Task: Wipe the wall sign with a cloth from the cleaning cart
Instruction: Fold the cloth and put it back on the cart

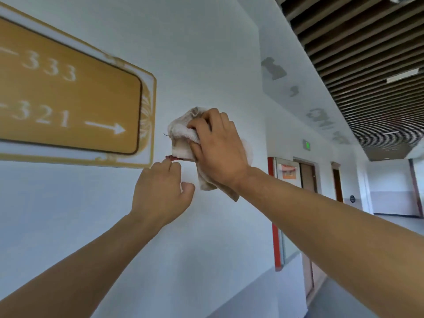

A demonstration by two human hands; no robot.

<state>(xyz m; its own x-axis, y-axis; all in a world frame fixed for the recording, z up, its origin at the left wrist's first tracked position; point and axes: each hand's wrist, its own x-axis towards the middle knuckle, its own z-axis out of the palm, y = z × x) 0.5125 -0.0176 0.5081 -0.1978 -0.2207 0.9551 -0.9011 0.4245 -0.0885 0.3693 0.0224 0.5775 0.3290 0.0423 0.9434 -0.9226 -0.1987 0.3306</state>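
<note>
Gripping cloth (183,136): right hand (218,148) | left hand (160,189) pinching its tag | white wall (206,53), sign (68,99) beside

Bright even daylight, soft blur, wide-angle edge bending

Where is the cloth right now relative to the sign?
The cloth is bunched in the right hand, held at the bare wall just right of the sign near its lower right corner, with the left hand just below.

The white wall (206,53) carries a gold-framed sign (68,99) with room numbers and a right-pointing arrow.
</note>
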